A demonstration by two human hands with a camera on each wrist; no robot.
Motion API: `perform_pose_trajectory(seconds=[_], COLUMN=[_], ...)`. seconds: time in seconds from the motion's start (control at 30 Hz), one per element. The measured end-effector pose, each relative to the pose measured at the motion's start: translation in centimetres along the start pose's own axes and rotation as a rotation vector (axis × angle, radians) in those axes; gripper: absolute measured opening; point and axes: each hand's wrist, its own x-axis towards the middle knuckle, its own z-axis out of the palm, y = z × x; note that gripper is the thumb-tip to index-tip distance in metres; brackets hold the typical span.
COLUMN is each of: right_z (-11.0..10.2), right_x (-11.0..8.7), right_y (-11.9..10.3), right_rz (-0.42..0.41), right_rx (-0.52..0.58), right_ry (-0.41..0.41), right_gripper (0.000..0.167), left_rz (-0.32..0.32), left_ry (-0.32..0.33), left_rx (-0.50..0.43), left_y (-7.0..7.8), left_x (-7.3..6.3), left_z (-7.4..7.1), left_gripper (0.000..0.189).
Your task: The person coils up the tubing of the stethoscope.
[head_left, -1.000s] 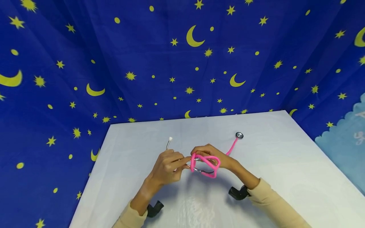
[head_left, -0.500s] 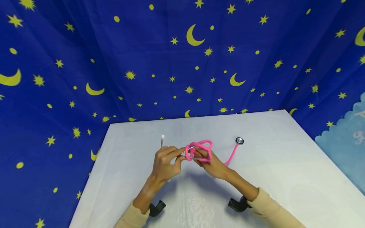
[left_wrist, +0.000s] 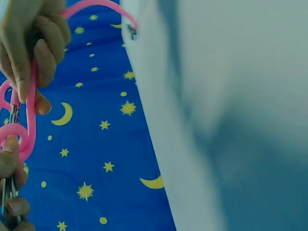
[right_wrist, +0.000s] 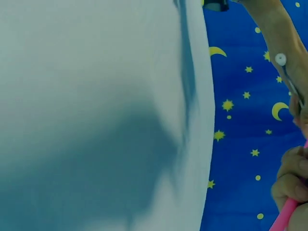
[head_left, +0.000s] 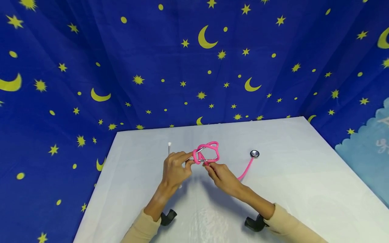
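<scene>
Pink stethoscope [head_left: 217,155] held raised above white worktop [head_left: 291,168]; tubing [head_left: 245,169] looped around the metal ear tubes [head_left: 200,149]. Left hand [head_left: 177,171] pinches the ear tubes; right hand [head_left: 226,179] grips tubing just beside the loop. Chestpiece [head_left: 254,154] lies beyond the right hand, white eartip [head_left: 169,144] beyond the left.

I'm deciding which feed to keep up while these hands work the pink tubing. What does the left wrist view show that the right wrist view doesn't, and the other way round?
Only the left wrist view: the chest piece and the loops of the pink tubing.

Only the right wrist view: a white eartip and part of a black fitting.

Both: the left hand, the right hand, some pink tubing and metal tubing, the white table and starry blue cloth.
</scene>
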Motion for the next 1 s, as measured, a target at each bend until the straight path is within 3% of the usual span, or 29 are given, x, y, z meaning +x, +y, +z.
perform_pose_trajectory(seconds=[0.13,0.23,0.33,0.5,0.57,0.73,0.8,1.0], right_z=[-0.5,-1.1,-1.9,-3.3,-3.7,-4.1,-4.2,-5.0], right_x=[-0.7,-1.1,-1.3,-1.0,-0.9,-0.5,-0.3,0.0], right_y=[-0.5,-1.0,-1.4,-1.5,-1.4,-1.2,-1.2,-1.3], right_rz=[-0.009,-0.069,-0.187,-0.425,-0.499,-0.620,-0.649,-0.713], right_rx=[-0.245,-0.418,-0.573,-0.809,-0.847,-0.914,-0.943,-0.977], right_ry=[-0.062,-0.101,-0.116,-0.068,-0.051,-0.007,-0.003,-0.048], right_gripper=[0.013,0.018,0.016,0.011,0.012,0.049,0.054,0.037], left_rz=[-0.026,-0.079,-0.109,-0.095,-0.100,-0.115,-0.117,-0.087], left_ry=[-0.060,-0.095,-0.155,-0.261,-0.284,-0.325,-0.333,-0.374], left_rx=[0.101,0.161,0.190,0.201,0.209,0.214,0.206,0.191], left_y=[-0.6,-1.3,-1.8,-1.6,-1.3,-1.1,-1.1,-0.7], left_x=[-0.4,-0.6,-0.7,-0.3,-0.2,-0.2,-0.3,-0.6], left_z=[0.2,0.3,0.4,0.4,0.5,0.8,0.9,1.0], left_gripper=[0.019,0.018,0.018,0.018,0.018,0.019,0.019,0.020])
